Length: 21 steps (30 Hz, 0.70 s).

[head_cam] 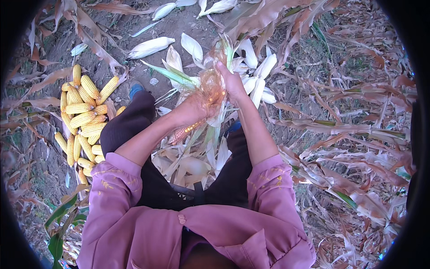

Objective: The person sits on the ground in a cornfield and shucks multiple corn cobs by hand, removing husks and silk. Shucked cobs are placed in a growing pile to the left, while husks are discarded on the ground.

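Between my knees, my left hand [196,107] grips a maize ear [188,131] whose reddish and yellow kernels show below the palm. Brown corn silk [213,84] spreads over the fingers and hides part of the grip. To its right, my right hand [232,82] is closed on the pale husk [220,116] of this ear, thumb pointing up. Green-edged husk leaves [183,79] splay out to the left of the silk. How far the husk is still joined to the ear cannot be seen.
Husked yellow cobs [82,119] lie heaped beside my left leg. Ears in pale husks [260,79] sit beyond my right hand, another ear [151,47] farther ahead. Loose husks [188,164] lie between my legs. Dry maize stalks [352,127] cover the ground at right.
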Motion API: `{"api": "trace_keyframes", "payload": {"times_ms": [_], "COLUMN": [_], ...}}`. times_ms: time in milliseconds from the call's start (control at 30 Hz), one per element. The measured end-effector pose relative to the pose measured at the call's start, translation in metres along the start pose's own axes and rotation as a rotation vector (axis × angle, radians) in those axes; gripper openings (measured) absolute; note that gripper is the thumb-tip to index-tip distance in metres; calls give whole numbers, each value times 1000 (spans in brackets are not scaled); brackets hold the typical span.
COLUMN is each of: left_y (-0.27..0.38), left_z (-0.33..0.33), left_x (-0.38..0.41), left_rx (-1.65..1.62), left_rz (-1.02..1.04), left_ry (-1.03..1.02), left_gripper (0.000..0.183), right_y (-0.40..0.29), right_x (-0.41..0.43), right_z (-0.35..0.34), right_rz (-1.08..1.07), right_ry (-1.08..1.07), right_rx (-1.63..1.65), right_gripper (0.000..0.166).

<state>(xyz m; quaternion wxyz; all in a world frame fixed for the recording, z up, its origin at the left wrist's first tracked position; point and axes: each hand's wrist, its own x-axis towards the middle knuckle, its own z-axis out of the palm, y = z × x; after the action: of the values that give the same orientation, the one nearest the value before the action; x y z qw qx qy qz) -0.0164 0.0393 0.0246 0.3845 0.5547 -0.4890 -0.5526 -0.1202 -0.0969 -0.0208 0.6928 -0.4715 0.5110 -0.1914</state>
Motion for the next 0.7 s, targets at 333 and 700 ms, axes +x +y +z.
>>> {"api": "trace_keyframes", "payload": {"times_ms": [333, 700], "left_y": [-21, -23], "left_z": [6, 9], "left_x": [-3, 6], "left_rx": [309, -158], "left_rz": [170, -136], "left_ry": [45, 62], "left_gripper": [35, 32], "right_y": [3, 21], "right_x": [-3, -11], "right_z": [-2, -2], "right_rz": [131, -177], "right_ry": [-181, 90], "right_rx": [198, -371], "right_gripper": [45, 65]}}
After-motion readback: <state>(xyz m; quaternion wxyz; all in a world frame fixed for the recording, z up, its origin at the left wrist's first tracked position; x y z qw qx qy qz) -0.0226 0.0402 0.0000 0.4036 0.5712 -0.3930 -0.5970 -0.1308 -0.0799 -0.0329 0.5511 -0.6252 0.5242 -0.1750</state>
